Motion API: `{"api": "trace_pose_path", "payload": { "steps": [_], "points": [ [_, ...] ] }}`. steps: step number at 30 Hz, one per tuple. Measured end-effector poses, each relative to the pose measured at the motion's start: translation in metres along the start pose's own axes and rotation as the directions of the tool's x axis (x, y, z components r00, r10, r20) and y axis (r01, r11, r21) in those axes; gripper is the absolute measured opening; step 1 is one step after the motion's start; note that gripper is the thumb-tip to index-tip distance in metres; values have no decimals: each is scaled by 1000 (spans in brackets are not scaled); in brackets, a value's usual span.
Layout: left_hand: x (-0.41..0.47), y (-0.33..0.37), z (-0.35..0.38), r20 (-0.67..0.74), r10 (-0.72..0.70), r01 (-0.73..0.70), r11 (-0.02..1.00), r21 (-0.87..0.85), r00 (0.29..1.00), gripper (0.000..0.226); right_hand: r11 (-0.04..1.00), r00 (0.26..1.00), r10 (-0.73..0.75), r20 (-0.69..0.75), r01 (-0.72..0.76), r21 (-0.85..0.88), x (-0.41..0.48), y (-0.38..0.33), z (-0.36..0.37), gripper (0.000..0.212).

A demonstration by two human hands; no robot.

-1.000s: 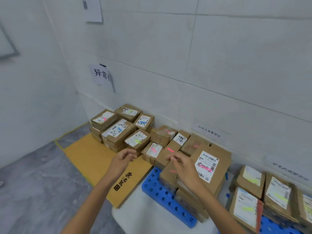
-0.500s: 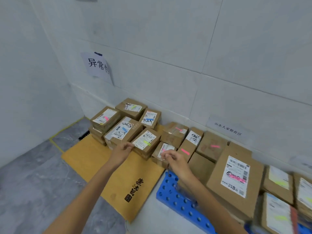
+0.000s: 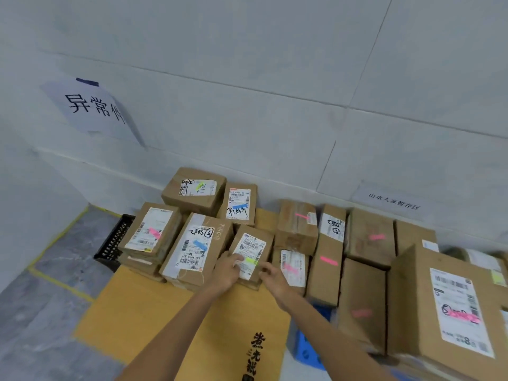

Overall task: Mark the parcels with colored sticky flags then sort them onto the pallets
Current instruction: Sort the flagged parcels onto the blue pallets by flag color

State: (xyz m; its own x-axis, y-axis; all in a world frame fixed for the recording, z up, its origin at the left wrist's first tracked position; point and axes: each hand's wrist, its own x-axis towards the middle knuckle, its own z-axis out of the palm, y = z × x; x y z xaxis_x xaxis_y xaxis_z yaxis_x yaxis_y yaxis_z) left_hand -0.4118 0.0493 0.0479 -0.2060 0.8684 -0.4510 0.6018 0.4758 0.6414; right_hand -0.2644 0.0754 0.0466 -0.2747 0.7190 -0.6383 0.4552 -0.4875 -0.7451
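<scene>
A small brown parcel [image 3: 254,244] with a white label and a green sticky flag [image 3: 251,261] lies on top of a stack on the brown cardboard sheet [image 3: 154,312]. My left hand [image 3: 226,272] grips its near left side, thumb on the label beside the flag. My right hand [image 3: 272,276] holds its near right corner with curled fingers. To the left lies a parcel with a blue flag [image 3: 199,244], and further left one with a pink flag [image 3: 154,232]. Behind them are two more labelled parcels [image 3: 196,192].
Parcels with pink flags [image 3: 328,261] are piled on a blue pallet [image 3: 305,350] at the right, ending in a large box [image 3: 445,303]. A black crate [image 3: 115,240] stands at the left by the wall. Paper signs [image 3: 93,105] hang on the white wall.
Both hands moved forward from above the cardboard sheet and pallet edge onto the green-flagged parcel. The camera swung left and came closer to the stacks.
</scene>
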Motion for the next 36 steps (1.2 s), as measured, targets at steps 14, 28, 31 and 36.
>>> {"api": "trace_pose_path", "payload": {
  "steps": [14, 28, 31, 36],
  "points": [
    [-23, 47, -20, -465, 77, -119, 991, -61, 882, 20, 973, 994, -107, -21, 109, 203, -27, -27, -13, 38],
    [-182, 262, 64, -765, 275, -609, 771, -186, 582, 22, 722, 670, -688, -277, 668, -177, -230, -17, -200, 48],
    [-209, 315, 113, -726, 318, -667, 701, -253, 610, 18, 687, 580, -713, -393, 690, -228, -266, 9, -267, 46],
    [-230, 384, 194, -614, 431, -708, 628, -322, 661, 16, 706, 531, -648, -546, 687, -169, -306, 64, -361, 40]
  ]
}}
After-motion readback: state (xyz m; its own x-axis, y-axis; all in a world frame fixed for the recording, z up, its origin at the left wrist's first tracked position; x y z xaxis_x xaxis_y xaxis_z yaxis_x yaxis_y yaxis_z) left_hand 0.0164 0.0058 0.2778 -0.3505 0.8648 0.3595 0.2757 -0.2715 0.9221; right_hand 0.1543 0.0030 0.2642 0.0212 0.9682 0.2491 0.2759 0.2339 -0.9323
